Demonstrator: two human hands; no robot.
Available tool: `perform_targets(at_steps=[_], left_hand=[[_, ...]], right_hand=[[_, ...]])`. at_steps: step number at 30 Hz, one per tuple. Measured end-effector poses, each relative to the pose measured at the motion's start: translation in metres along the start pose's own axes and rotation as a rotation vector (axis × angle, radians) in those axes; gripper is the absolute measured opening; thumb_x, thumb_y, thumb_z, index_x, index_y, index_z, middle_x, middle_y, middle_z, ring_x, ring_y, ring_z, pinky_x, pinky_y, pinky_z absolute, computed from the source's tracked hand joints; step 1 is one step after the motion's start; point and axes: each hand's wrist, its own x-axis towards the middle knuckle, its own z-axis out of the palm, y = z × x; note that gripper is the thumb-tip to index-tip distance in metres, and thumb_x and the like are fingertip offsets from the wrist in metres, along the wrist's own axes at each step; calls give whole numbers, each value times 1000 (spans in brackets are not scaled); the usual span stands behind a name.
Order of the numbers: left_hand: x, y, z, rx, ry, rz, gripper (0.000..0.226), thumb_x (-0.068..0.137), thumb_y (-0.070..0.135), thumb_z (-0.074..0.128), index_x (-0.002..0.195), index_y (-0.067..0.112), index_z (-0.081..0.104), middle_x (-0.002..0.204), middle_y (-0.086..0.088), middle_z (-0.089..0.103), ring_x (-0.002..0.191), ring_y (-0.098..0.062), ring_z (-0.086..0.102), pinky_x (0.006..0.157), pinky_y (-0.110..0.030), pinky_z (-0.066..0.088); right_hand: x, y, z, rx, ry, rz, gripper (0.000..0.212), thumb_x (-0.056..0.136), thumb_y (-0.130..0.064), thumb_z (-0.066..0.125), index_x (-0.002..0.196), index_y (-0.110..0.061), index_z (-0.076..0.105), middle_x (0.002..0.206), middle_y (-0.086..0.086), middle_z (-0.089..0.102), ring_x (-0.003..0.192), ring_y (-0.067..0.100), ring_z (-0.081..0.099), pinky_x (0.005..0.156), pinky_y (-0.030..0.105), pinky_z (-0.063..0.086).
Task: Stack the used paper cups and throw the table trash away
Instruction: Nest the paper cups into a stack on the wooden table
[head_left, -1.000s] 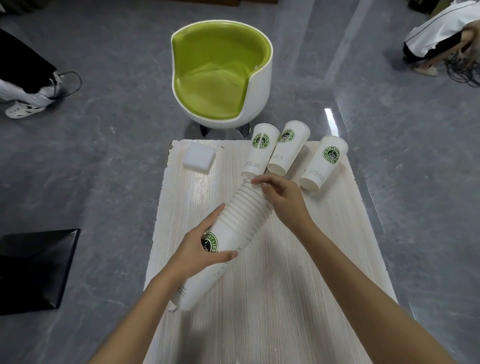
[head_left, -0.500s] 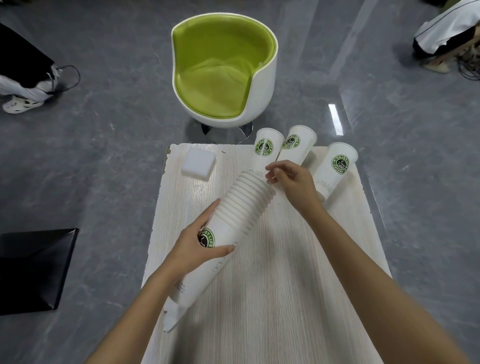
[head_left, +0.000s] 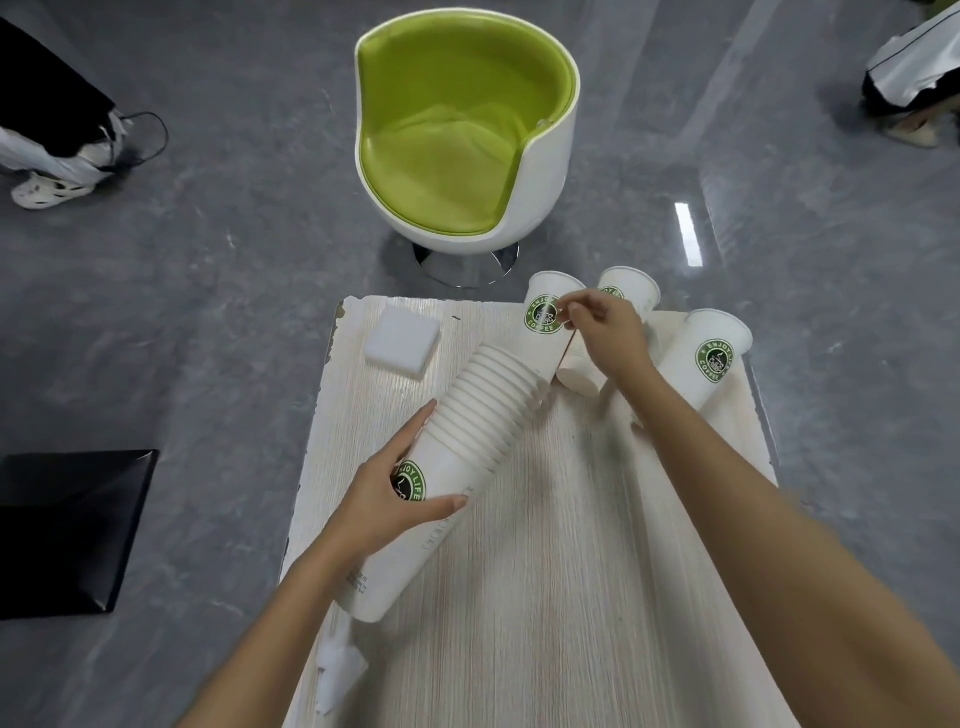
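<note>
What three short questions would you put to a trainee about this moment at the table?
1. True or false: the left hand holds the stack of cups.
2. On the table, the white foam block lies: A) left of the stack; B) right of the stack; C) inside the stack.
3. Which single cup do the fingers of the right hand pinch?
Key: 1 true; 2 A; 3 the leftmost single cup, next to the stack's open end.
</note>
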Motion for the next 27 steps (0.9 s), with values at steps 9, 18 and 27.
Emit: perform_targets(at_steps=[9, 18, 27], left_hand=[[15, -2, -9, 12, 24, -6, 99, 70, 23, 88, 145, 52, 30, 141, 33, 45, 125, 13, 45, 99, -17, 41], [23, -2, -14, -9, 34, -12, 99, 71, 16, 87, 147, 46, 30, 141, 34, 44, 122, 19, 43, 88, 1, 38], [26, -7, -18, -16, 36, -18, 99, 71, 18, 87, 147, 47, 30, 140, 35, 45, 126, 14, 43, 92, -2, 39]], right_hand=[[48, 2, 3, -165, 13, 14, 22, 92, -11, 48, 89, -20, 67, 87, -1, 68, 87, 17, 65, 83, 33, 50], [78, 6, 7, -259, 25, -10, 22, 92, -11, 49, 99, -14, 69, 107, 6, 68, 97, 19, 62, 86, 29, 46], [93, 12, 21, -339, -106, 51, 20, 89, -9, 53, 97, -15, 70, 107, 8, 68, 93, 20, 62, 79, 25, 44]])
